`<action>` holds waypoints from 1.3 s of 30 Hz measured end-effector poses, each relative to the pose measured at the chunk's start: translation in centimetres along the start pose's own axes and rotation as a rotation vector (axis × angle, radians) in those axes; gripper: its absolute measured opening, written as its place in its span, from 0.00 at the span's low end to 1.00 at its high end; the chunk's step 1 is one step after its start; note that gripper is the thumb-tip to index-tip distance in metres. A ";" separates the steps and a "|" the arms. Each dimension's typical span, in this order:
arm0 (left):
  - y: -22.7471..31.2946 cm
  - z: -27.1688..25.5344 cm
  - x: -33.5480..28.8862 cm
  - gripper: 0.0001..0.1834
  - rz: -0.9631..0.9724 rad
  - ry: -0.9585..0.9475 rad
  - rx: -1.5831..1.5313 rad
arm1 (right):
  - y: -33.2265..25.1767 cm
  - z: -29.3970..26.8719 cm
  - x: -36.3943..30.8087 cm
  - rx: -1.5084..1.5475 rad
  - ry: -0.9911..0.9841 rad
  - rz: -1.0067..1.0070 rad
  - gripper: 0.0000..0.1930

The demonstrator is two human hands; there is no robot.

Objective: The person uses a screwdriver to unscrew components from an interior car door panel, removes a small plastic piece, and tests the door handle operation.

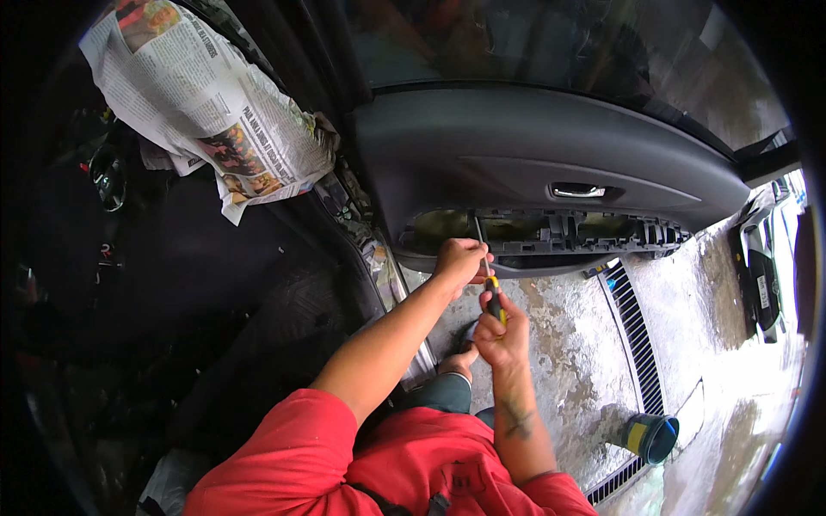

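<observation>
A screwdriver (493,297) with a yellow and black handle points up from my body toward a dark car door panel (508,129). My right hand (504,334) is wrapped round its handle. Higher up, my left hand (462,261) has its fingers closed about the metal shaft. The shaft reaches the left part of a long uncovered recess (555,230) in the door panel, where black plastic ribs and brackets show. What the tip touches is too small to make out. Right of centre, above the recess, sits a chrome inner door handle (577,190).
Newspaper sheets (215,112) cover something at the upper left, beside the dark car interior. A green bucket (651,438) stands on the wet concrete floor (568,344) near a drain grate (637,335). Another car (761,267) is at the far right.
</observation>
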State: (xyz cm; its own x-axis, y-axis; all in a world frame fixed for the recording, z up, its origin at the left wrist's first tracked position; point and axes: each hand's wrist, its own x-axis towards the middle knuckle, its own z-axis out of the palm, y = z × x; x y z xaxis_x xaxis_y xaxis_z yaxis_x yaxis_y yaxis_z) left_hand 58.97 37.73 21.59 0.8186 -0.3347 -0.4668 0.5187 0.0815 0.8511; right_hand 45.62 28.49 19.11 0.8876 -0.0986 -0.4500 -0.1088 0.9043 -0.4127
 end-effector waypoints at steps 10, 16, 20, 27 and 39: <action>-0.6 -0.5 0.9 0.08 -0.040 0.047 -0.017 | 1.6 3.9 -3.6 -1.926 0.235 -0.946 0.20; -0.3 0.3 0.4 0.08 -0.009 0.079 -0.019 | 1.6 1.7 -1.2 -0.606 0.139 -0.267 0.19; -2.3 -0.1 1.9 0.07 0.049 0.110 -0.054 | 1.5 0.1 -0.2 0.418 -0.100 0.291 0.13; -1.4 1.3 1.1 0.05 0.027 0.185 -0.055 | 1.3 4.1 -4.0 -1.892 0.261 -0.781 0.18; -1.8 0.5 0.7 0.09 0.014 0.179 -0.136 | 0.8 -0.3 -0.4 0.111 -0.016 0.268 0.17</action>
State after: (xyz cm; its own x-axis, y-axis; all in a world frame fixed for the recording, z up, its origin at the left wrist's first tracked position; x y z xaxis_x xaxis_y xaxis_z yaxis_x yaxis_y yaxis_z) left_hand 58.42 36.86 19.85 0.8504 -0.1614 -0.5008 0.5255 0.2147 0.8232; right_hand 45.03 29.09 18.73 0.8407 0.1556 -0.5186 -0.2912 0.9374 -0.1908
